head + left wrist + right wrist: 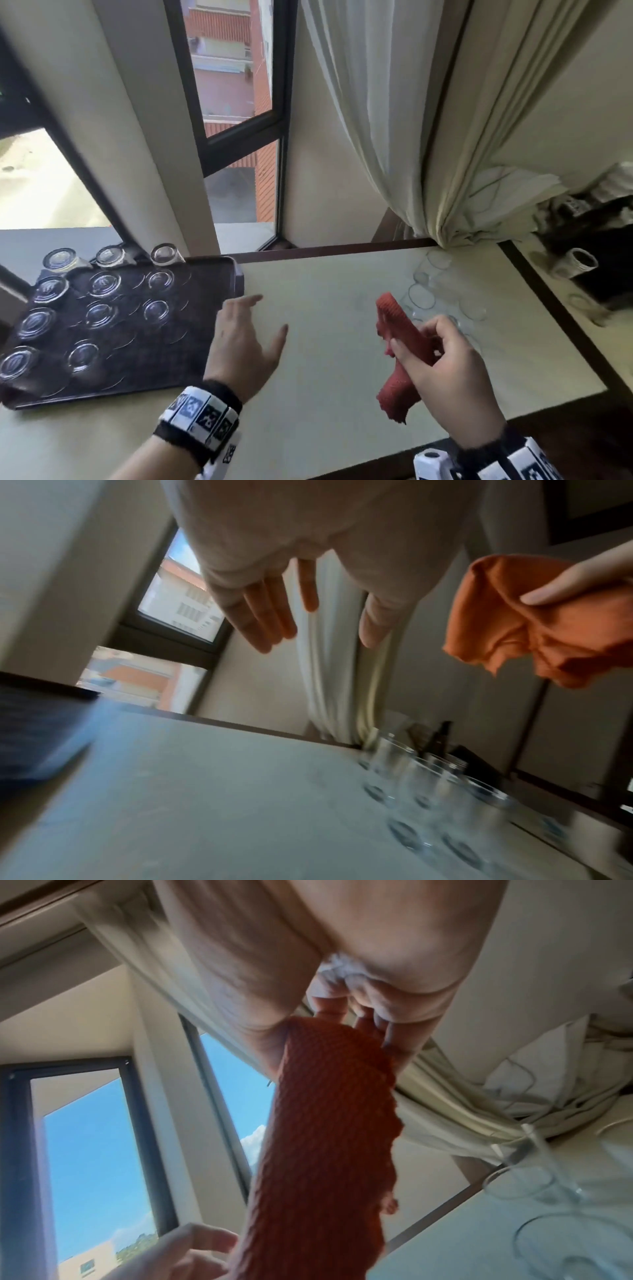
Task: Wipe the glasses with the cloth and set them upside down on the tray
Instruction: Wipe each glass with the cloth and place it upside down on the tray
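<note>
- Daylight pours through a dark-framed corner window [236, 113] onto a pale cream counter with a dark wooden edge [322, 342], and off-white curtains [394, 120] bunch down onto its far right corner.
- Over at the counter's left edge sits the dark brown rectangular tray [236, 274], and look at that: 12 clear glass tumblers [99, 313] stand on it upside down, in 3 columns running from its far edge to its near edge.
- Across at the far right part of the counter, a cluster of clear upright glasses [423, 296] waits, standing close together and well apart from the tray; the left wrist view shows them [411, 777] blurred, so I cannot give a count.
- Left hand [245, 342] hovers above the counter just beside the tray's right edge, fingers [263, 612] straight and spread, thumb out, holding nothing.
- Right hand [448, 363] is up above the counter's middle, near the upright glasses, with its fingers [329, 1007] curled round a red-orange waffle-weave cloth [400, 349].
- That cloth is rolled long: 1 end pokes out past the fingers toward the far edge, the other hangs below the hand toward the near edge, clear of the counter.
- Beyond the counter's right edge, on a separate surface, there's a glass jar with a dark inside [579, 263] next to some dark clutter too blurred to name.
</note>
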`<state>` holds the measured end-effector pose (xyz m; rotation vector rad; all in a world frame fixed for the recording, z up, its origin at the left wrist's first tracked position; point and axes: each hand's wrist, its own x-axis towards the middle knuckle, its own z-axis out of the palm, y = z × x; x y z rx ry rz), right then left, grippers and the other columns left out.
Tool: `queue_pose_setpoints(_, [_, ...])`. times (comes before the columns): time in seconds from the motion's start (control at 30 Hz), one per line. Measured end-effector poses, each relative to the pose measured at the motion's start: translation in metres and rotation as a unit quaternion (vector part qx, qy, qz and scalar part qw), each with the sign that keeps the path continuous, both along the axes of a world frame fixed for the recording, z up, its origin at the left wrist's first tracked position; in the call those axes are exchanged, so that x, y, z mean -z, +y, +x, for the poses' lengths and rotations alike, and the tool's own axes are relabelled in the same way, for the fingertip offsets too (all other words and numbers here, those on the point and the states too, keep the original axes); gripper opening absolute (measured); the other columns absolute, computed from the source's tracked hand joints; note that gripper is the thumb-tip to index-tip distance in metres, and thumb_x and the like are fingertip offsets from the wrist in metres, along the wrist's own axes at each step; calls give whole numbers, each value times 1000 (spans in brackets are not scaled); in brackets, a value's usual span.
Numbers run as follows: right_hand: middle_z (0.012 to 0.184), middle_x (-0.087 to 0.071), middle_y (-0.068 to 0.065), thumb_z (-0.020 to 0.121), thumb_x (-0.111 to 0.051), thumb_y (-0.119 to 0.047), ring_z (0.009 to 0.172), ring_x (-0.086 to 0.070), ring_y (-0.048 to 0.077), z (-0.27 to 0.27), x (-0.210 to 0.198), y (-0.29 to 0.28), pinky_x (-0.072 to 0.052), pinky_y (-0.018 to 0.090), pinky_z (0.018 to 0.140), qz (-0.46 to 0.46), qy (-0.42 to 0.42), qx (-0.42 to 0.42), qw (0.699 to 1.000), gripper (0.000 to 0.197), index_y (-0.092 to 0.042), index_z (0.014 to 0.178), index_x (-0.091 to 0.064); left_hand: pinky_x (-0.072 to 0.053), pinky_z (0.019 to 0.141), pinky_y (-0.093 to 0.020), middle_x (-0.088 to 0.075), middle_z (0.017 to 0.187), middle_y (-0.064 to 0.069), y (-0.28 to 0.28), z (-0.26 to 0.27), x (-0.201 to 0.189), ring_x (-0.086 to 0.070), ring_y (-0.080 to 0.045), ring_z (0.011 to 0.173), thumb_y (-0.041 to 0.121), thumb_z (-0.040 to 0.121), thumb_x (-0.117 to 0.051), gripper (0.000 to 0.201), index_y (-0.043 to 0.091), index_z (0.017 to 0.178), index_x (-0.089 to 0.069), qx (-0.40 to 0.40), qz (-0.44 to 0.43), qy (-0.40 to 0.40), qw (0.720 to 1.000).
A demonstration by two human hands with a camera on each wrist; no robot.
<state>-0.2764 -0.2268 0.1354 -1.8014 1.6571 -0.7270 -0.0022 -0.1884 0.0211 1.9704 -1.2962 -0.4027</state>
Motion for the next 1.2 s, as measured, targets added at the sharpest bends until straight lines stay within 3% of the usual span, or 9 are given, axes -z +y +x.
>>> queue_pose_setpoints(0.13, [80, -66, -8, 80, -82, -30, 75, -61, -2, -62, -2, -29, -44, 10, 61, -6, -4, 37, 999, 26, -25, 81, -57, -45, 106, -28, -52, 127, 11, -45, -96, 3, -54, -12, 122, 50, 92, -75, 57, 26, 138, -51, 181, 46, 6, 982])
queue_pose_setpoints(0.27, [86, -70, -11, 87, -76, -34, 79, -63, -11, -111, -1, -51, -47, 6, 60, 12, -24, 41, 999, 21, -26, 92, -57, -38, 116, -31, -44, 149, 4, -94, -176, 20, -41, -18, 140, 55, 91, -73, 78, 30, 155, -35, 275, 113, -23, 954])
queue_pose_setpoints(0.47, [86, -71, -9, 93, -66, -42, 77, -65, -5, -161, 8, -73, -51, 13, 62, 20, 1, 39, 999, 18, -27, 96, -57, -35, 121, -33, -38, 159, 0, -135, -236, 52, -38, -22, 147, 48, 88, -80, 95, 25, 162, -25, 267, 172, -30, 948])
queue_pose_setpoints(0.67, [83, -67, -4, 92, -67, -41, 70, -64, 1, -171, 4, -79, -49, 15, 55, 39, -26, 57, 997, 26, -20, 92, -51, -39, 107, -23, -55, 145, 4, -139, -247, 76, -52, -16, 133, 40, 87, -81, 72, 25, 145, -41, 221, 179, 31, 958])
queue_pose_setpoints(0.77, [81, -68, -4, 90, -69, -40, 69, -66, 4, -166, 3, -78, -56, 27, 61, 41, -44, 67, 996, 28, -19, 93, -51, -45, 97, -23, -62, 133, 9, -130, -243, 70, -61, -13, 121, 41, 79, -88, 73, 26, 137, -47, 163, 164, 98, 968])
queue_pose_setpoints(0.93, [87, -72, -12, 89, -73, -36, 78, -68, -2, -144, 1, -75, -56, 19, 67, 3, -73, 45, 996, 23, -31, 105, -56, -55, 86, -24, -71, 111, 11, -100, -208, 16, -67, 2, 96, 54, 59, -94, 75, 37, 121, -56, 46, 43, 261, 963])
queue_pose_setpoints(1.0, [80, -72, -14, 91, -72, -34, 76, -68, -1, -124, -8, -73, -54, 19, 66, -32, -74, 20, 997, 9, -32, 94, -65, -58, 84, -28, -74, 106, 8, -88, -186, -21, -69, 0, 93, 62, 50, -92, 83, 38, 121, -57, 11, -15, 314, 949])
queue_pose_setpoints(1.1, [78, -73, -20, 92, -69, -23, 76, -68, -3, -83, -33, -74, -50, 12, 70, -63, -136, -7, 989, 8, -30, 88, -67, -57, 75, -19, -78, 103, -2, -76, -156, -88, -75, -8, 90, 43, 56, -104, 85, 27, 124, -56, 6, -87, 398, 913])
queue_pose_setpoints(1.2, [89, -74, -14, 93, -70, -24, 84, -71, 3, -36, -69, -78, -58, 30, 83, -62, -216, -43, 973, 13, -32, 99, -62, -56, 87, -27, -81, 105, -4, -69, -133, -155, -76, -14, 100, 51, 60, -101, 88, 13, 128, -60, 35, -136, 446, 884])
